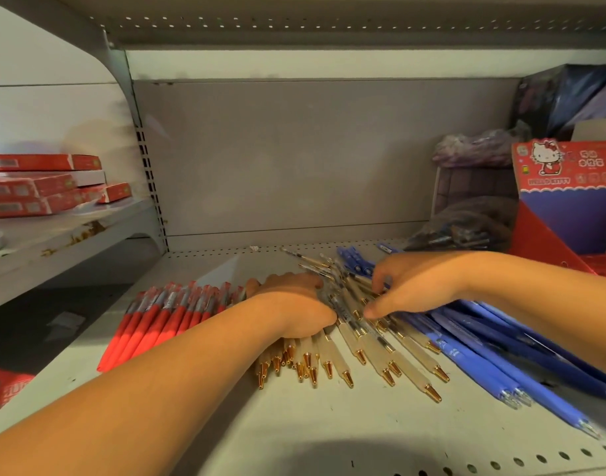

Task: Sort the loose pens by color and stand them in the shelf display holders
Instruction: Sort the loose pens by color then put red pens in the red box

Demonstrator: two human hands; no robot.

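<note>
Far left, flat red boxes (42, 187) are stacked on a neighbouring grey metal shelf, beside a slotted upright. On the main shelf (329, 434), pale painted metal with perforated edges, a neat row of red pens (157, 321) lies side by side, just left of the left hand (294, 309). That hand is curled down over a bundle of frosted, cream-barrelled pens (332, 362) with shiny gold cone tips, clasping them against the shelf. The right hand (415, 286) meets it from the right, fingers bent, pinching among the same cream pens. Further right, matte blue pens (473, 362) fan out beneath the right forearm. Behind them stands a red cardboard display box (569, 187).
</note>
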